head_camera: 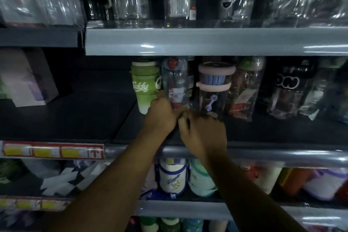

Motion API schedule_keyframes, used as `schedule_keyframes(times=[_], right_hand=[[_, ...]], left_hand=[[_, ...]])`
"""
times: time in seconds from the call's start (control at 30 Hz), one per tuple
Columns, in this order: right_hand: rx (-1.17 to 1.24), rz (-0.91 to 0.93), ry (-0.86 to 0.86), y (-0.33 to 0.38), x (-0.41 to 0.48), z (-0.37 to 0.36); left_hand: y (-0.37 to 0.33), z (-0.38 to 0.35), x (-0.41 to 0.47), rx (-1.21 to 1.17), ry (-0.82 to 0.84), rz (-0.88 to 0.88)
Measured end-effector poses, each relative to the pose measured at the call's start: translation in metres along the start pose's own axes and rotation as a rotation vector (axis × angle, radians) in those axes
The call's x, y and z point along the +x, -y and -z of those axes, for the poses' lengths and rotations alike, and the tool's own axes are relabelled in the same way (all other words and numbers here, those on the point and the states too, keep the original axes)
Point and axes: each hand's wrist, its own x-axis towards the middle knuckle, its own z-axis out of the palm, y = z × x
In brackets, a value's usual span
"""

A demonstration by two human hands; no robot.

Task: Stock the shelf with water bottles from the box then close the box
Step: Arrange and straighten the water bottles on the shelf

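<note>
Your left hand and right hand both pinch the clear, crinkly-wrapped bottle at its base.

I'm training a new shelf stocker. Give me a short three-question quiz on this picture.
1. True or false: both hands are at the middle shelf.
2. Which bottle stands leftmost in that row? A) green bottle B) black bottle
3. The left hand and right hand meet at the foot of which bottle?

Key: 1 true; 2 A; 3 the clear bottle with the red cap.
</note>
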Motion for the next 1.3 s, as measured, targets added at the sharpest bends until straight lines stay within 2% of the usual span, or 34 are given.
schedule_keyframes(times=[0.13,0.37,0.7,0.9,1.07,1.13,1.2,1.3], right_hand=[[0.115,0.001,-0.019,-0.003,-0.001,-0.005],[0.105,0.012,-0.055,-0.003,-0.002,-0.004],[-0.024,0.014,0.026,0.01,0.002,0.014],[0.006,-0.01,0.072,0.004,0.001,0.01],[0.058,-0.031,0.141,0.002,0.001,0.005],[0.207,-0.098,0.27,0.002,0.011,0.003],[0.368,-0.215,0.282,0.005,0.027,-0.004],[0.387,-0.305,0.316,0.016,0.055,-0.029]], left_hand=[[-0.013,0.0,0.002,0.07,-0.026,0.047],[-0.02,0.013,0.002,0.094,-0.028,0.031],[0.023,0.069,-0.032,0.102,-0.071,-0.024],[0.04,0.059,-0.03,0.037,-0.104,-0.034],[0.046,0.054,-0.025,0.109,-0.109,-0.08],[0.048,0.053,-0.024,0.104,-0.118,-0.099],[0.047,0.053,-0.022,0.094,-0.111,-0.105],[0.045,0.053,-0.022,0.099,-0.102,-0.099]])
